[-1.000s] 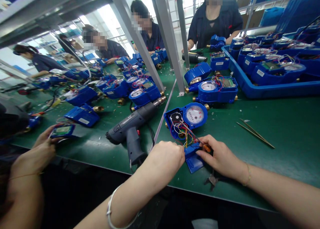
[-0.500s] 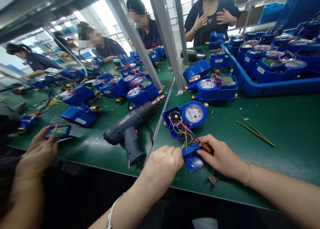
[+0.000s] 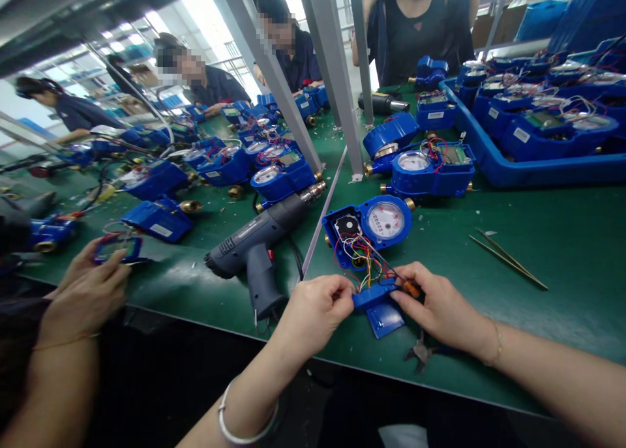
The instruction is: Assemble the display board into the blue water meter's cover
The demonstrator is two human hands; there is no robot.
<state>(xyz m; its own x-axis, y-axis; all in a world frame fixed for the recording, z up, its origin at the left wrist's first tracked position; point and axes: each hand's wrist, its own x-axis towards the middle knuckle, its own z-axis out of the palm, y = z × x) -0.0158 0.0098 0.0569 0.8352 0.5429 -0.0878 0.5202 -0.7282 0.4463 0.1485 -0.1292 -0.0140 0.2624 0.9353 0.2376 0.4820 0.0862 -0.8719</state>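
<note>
A blue water meter with a round dial lies on the green bench, its wiring compartment open. Thin coloured wires run from it to a blue plastic cover with a flap hanging below. My left hand is closed, pinching the left end of this cover between thumb and fingers. At the cover's other end, my right hand is closed around a screwdriver with an orange handle, its shaft pointing up-left over the wires. Thumb and fingers of that hand also touch the cover. Pliers lie partly beneath my right wrist.
Left of the meter lies a grey heat gun; brass-coloured tweezers rest to the right. A blue tray full of meters stands behind. Metal posts rise from the bench. At left, a co-worker's hands hold a circuit board unit.
The view has shifted slightly. My left hand has turned a little, opening a gap in its curled fingers at the cover's end. The person opposite has moved their hands from the chest.
</note>
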